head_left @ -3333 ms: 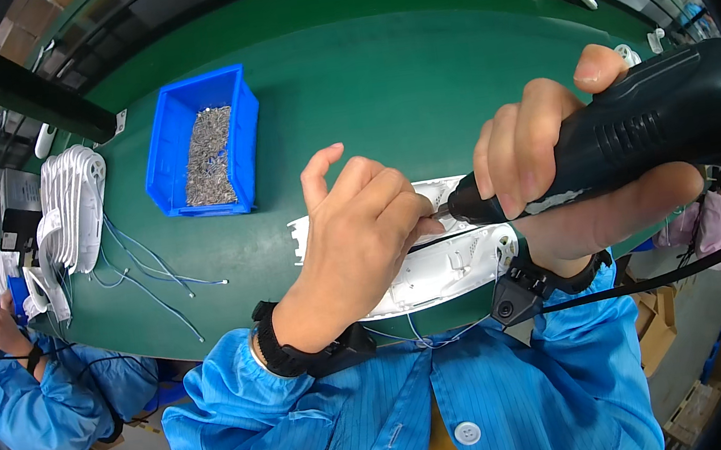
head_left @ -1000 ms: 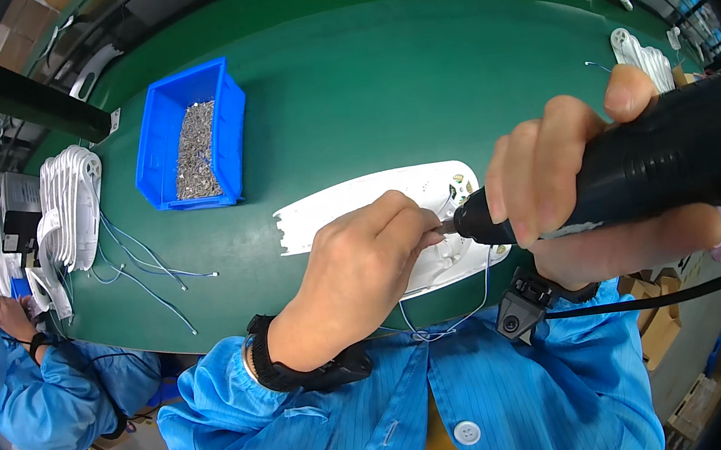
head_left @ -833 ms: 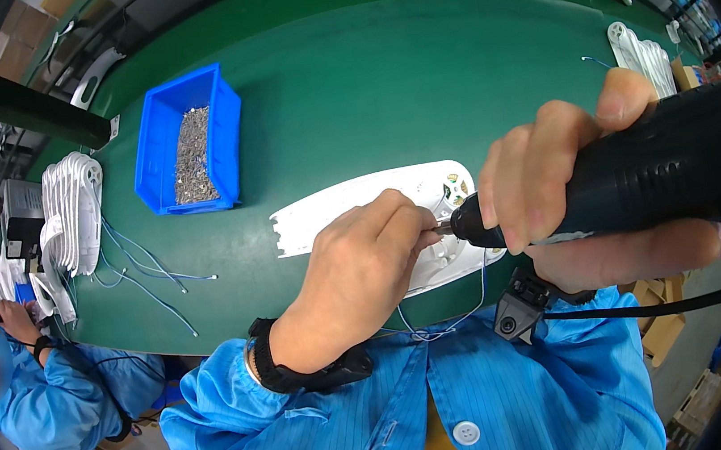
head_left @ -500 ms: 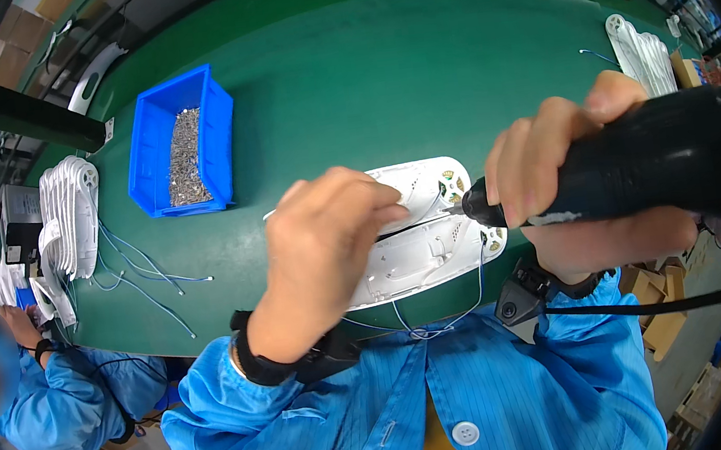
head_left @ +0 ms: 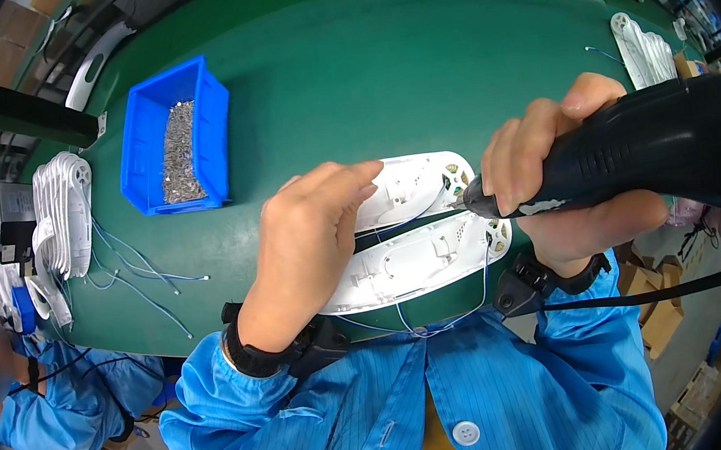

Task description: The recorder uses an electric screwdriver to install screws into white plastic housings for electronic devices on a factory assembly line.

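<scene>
I've got the left hand (head_left: pixel 309 249) flat on the white housing (head_left: pixel 419 258), fingers (head_left: pixel 347 186) spread loose over its left end, pressing not gripping. The right hand (head_left: pixel 553 183) is clenched round the black driver (head_left: pixel 640 155), its tip right at the housing's right end, beside the small round vent holes. The housing lies on the green table (head_left: pixel 377 70) at the near edge, just ahead of my chest, w/ blue and white wires (head_left: pixel 417 321) hanging off its near side.

Packages/labels: a blue open bin (head_left: pixel 178 135) sits well left of and beyond the left fingers, rectangular, filled w/ small grey screws (head_left: pixel 179 153). A stack of white housings (head_left: pixel 62 216) stands further left, blue leads trailing from it over the table. More white parts (head_left: pixel 640 47) lie far right, beyond the driver. Brown cartons (head_left: pixel 655 315) on the floor to the lower right, plain, no label I can make out.

Vs 0.5 s ago: the left hand has slid a bit left and its fingers now reach further over the housing's far edge. The driver tip has dropped slightly toward the seam between the housing's two halves. Bin and stack unchanged apart from view shift.

A person in a blue coat (head_left: pixel 50 407) is at lower left.
</scene>
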Tool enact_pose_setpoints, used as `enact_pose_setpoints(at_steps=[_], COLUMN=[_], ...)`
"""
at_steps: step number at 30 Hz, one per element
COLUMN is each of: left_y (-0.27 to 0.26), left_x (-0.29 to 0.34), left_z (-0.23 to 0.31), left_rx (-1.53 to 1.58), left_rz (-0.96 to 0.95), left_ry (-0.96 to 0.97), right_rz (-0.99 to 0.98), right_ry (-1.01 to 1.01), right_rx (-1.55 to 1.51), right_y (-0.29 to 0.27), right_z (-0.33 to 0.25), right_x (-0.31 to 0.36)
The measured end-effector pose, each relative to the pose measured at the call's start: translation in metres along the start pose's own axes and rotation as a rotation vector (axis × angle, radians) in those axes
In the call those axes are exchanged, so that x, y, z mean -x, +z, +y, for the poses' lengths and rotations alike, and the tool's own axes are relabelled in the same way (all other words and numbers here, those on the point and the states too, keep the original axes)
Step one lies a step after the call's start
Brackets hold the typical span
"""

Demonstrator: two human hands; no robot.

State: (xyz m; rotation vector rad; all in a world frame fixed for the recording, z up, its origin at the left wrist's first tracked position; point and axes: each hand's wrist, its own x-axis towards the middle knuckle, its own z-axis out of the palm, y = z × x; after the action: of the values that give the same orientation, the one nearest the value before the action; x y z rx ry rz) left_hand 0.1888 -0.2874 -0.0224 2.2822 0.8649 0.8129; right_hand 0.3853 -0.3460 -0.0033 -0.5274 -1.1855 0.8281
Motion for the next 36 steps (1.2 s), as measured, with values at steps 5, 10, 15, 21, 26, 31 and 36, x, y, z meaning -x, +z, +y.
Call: enact_pose_setpoints(at_steps=[5,10,15,21,26,31,36], left_y=[0.001,0.000,0.001,0.004,0.006,0.003,0.003], left_x=[0.000,-0.002,-0.003,-0.001,0.000,0.000,-0.004], left_z=[0.000,0.002,0.005,0.011,0.008,0.010,0.031], left_rx=[0.017,0.048,0.071,0.021,-0.035,-0.064,-0.142], left_rz=[-0.017,-0.033,-0.043,-0.028,-0.005,0.005,-0.053], left_ry=[-0.010,-0.010,-0.050,-0.087,-0.059,-0.026,0.150], right_rz=[-0.019,-0.033,-0.053,-0.140,-0.240,0.040,-0.081], right_ry=[-0.028,-0.018,-0.006,-0.019,-0.055,0.193,-0.012], right_rx=[-0.026,-0.040,-0.064,-0.036,-0.018,0.087,-0.141], right_y=[-0.001,-0.003,-0.005,-0.008,-0.009,0.007,0.007], right_z=[0.002,0.001,-0.002,-0.002,0.003,-0.010,-0.028], right_x=[-0.001,-0.002,-0.004,-0.003,-0.001,0.009,-0.006])
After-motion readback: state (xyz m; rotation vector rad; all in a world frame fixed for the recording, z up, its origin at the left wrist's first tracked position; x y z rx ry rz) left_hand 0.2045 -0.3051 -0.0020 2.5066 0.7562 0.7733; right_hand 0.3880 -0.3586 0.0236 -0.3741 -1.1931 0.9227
